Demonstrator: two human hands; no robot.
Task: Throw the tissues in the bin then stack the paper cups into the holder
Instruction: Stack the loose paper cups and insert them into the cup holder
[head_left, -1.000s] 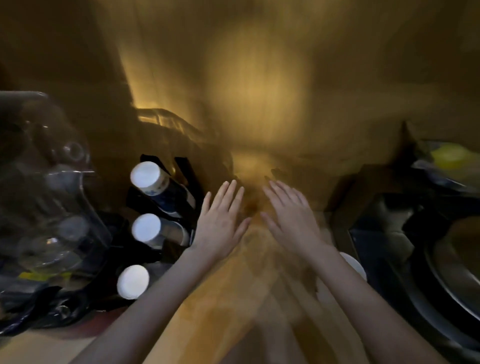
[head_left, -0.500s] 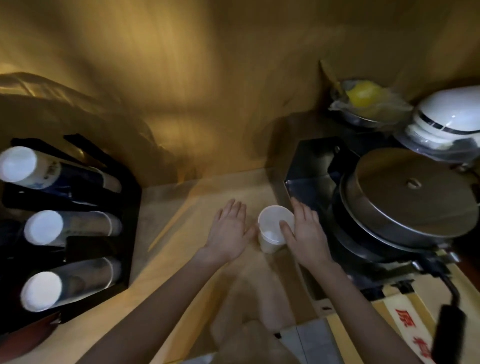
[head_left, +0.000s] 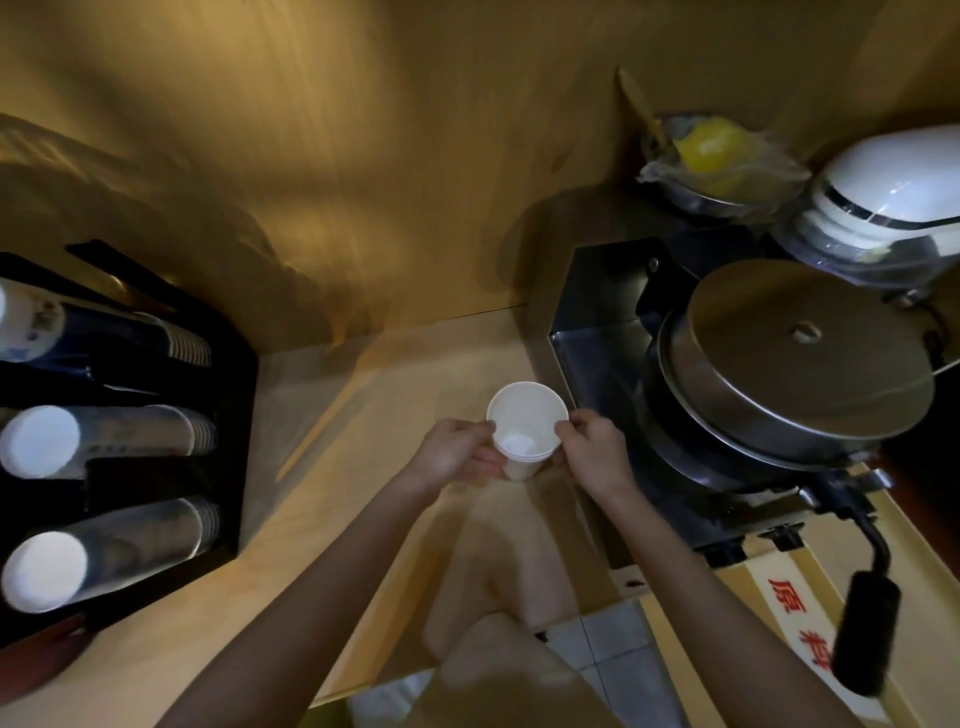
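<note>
A short stack of white paper cups (head_left: 524, 428) is held upright just above the wooden counter (head_left: 363, 467), mouth toward me. My left hand (head_left: 454, 457) grips its left side and my right hand (head_left: 592, 452) pinches its right rim. At the far left stands a black cup holder (head_left: 156, 467) with three rows of stacked cups lying sideways, their white bottoms facing me. No tissues or bin are in view.
A metal round-lidded machine (head_left: 789, 364) with a black handle (head_left: 862, 634) sits close to the right of my hands. Behind it are a bowl with something yellow (head_left: 711, 156) and a white appliance (head_left: 893, 187). A wooden wall rises behind the counter.
The view swung right from the holder to the counter. Both hands went from flat and open to closing on the paper cups and lifting them slightly.
</note>
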